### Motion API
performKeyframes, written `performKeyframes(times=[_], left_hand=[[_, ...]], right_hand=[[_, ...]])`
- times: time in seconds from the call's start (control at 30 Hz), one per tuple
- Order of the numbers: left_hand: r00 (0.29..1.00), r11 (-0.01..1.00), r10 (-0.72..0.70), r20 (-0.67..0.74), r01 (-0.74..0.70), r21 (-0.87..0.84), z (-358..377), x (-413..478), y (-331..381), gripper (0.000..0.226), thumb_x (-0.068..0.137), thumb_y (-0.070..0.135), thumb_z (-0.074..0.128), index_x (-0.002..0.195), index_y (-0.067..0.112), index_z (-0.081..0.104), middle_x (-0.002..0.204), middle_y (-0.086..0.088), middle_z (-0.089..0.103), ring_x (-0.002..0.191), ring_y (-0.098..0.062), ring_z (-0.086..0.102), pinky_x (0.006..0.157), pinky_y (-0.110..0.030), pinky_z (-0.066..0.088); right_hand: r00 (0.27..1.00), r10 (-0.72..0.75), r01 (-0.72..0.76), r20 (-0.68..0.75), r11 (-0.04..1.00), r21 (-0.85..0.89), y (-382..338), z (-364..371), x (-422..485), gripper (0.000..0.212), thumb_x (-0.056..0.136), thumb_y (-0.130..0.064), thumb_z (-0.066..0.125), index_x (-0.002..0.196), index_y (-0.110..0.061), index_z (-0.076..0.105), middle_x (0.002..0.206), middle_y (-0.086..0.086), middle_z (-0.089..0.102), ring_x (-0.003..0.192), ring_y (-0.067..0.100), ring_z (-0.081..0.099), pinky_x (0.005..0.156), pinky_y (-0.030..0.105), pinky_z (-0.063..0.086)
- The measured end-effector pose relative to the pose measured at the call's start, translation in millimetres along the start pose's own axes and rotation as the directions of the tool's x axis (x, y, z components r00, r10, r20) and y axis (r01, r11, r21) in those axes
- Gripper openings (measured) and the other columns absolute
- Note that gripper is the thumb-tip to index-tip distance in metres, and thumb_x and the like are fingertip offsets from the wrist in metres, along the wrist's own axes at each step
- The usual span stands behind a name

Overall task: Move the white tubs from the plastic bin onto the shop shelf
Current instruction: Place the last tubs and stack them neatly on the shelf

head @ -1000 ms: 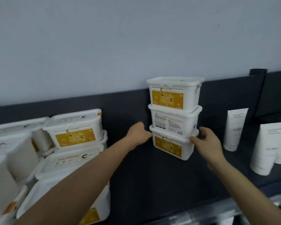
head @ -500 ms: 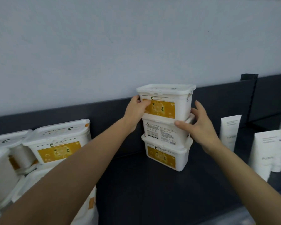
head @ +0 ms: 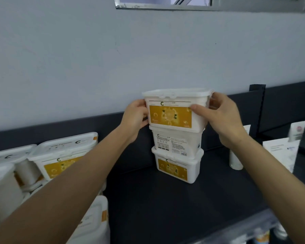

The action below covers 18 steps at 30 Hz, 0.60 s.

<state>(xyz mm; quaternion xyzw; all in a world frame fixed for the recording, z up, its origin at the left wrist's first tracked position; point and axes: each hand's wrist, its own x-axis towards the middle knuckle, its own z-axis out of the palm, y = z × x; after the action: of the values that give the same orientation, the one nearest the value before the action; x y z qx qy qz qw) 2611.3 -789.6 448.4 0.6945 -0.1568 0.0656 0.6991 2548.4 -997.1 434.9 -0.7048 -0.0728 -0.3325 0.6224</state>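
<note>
Three white tubs stand stacked on the dark shop shelf (head: 165,205). The top tub (head: 173,111) has a yellow label facing me. My left hand (head: 135,118) grips its left side. My right hand (head: 218,118) grips its right side, thumb across the front of the label. The middle tub (head: 176,143) shows small printed text and a barcode. Beneath it, the bottom tub (head: 176,168) shows a yellow label. No plastic bin is in view.
More white tubs (head: 60,155) are piled on the shelf at the left, partly behind my left forearm. White tubes and packets (head: 282,154) stand at the right. A dark upright divider (head: 257,110) rises behind them. A pale wall backs the shelf.
Both hands have moved up the stack from its lower tubs to the top tub and now clasp its sides. The camera has tilted upward.
</note>
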Motion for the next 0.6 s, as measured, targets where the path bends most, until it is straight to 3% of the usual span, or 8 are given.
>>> performKeyframes(times=[0.1, 0.2, 0.33, 0.43, 0.6], left_hand=[[0.991, 0.987, -0.129, -0.030, 0.125, -0.103, -18.2, -22.6, -1.0, 0.027, 0.094, 0.016, 0.040, 0.103, 0.007, 0.064, 0.106, -0.014, 0.070, 0.097, -0.028, 0.068, 0.082, -0.040, 0.056], [0.961, 0.963, -0.268, -0.065, 0.266, -0.034, -31.5, -44.3, -20.9, 0.041, 0.097, 0.041, 0.042, 0.100, 0.005, 0.060, 0.099, -0.018, 0.068, 0.092, -0.031, 0.068, 0.080, -0.042, 0.057], [0.923, 0.892, -0.369, -0.107, 0.384, 0.239, -37.4, -64.1, -52.9, 0.028, 0.092, 0.022, 0.052, 0.108, 0.003, 0.062, 0.100, -0.017, 0.070, 0.087, -0.026, 0.070, 0.074, -0.038, 0.059], [0.874, 0.803, -0.478, -0.089, 0.476, 0.358, -38.8, -71.6, -72.2, 0.030, 0.092, 0.018, 0.053, 0.118, 0.002, 0.056, 0.106, -0.014, 0.067, 0.088, -0.022, 0.069, 0.064, -0.030, 0.057], [0.830, 0.681, -0.558, 0.020, 0.443, 0.583, -37.8, -78.1, -93.7, 0.042, 0.098, 0.027, 0.050, 0.132, 0.003, 0.045, 0.119, -0.012, 0.061, 0.099, -0.020, 0.064, 0.076, -0.030, 0.057]], right_hand=[[0.998, 0.029, -0.030, 0.050, 0.999, 0.021, -4.2, -4.7, -26.9, 0.050, 0.070, -0.021, 0.082, 0.116, -0.019, 0.062, 0.110, -0.005, 0.069, 0.099, 0.010, 0.067, 0.081, 0.034, 0.058], [0.989, 0.086, -0.083, 0.118, 0.996, -0.037, 8.3, -2.2, -62.0, 0.053, 0.066, -0.021, 0.084, 0.114, -0.024, 0.061, 0.112, -0.007, 0.069, 0.101, 0.009, 0.066, 0.083, 0.036, 0.058], [0.955, 0.230, -0.221, 0.185, 0.973, -0.071, 46.2, 0.1, -103.1, 0.060, 0.062, -0.021, 0.087, 0.115, -0.021, 0.061, 0.112, -0.006, 0.070, 0.102, 0.010, 0.067, 0.083, 0.037, 0.058], [0.915, 0.342, -0.325, 0.215, 0.939, -0.108, 71.5, -2.1, -125.4, 0.055, 0.063, -0.012, 0.087, 0.112, -0.019, 0.062, 0.108, -0.005, 0.071, 0.097, 0.009, 0.069, 0.078, 0.027, 0.058], [0.856, 0.474, -0.444, 0.208, 0.879, -0.175, 101.2, -10.4, -144.4, 0.070, 0.056, -0.010, 0.090, 0.117, -0.018, 0.055, 0.112, -0.005, 0.068, 0.103, 0.012, 0.065, 0.091, 0.040, 0.054]])
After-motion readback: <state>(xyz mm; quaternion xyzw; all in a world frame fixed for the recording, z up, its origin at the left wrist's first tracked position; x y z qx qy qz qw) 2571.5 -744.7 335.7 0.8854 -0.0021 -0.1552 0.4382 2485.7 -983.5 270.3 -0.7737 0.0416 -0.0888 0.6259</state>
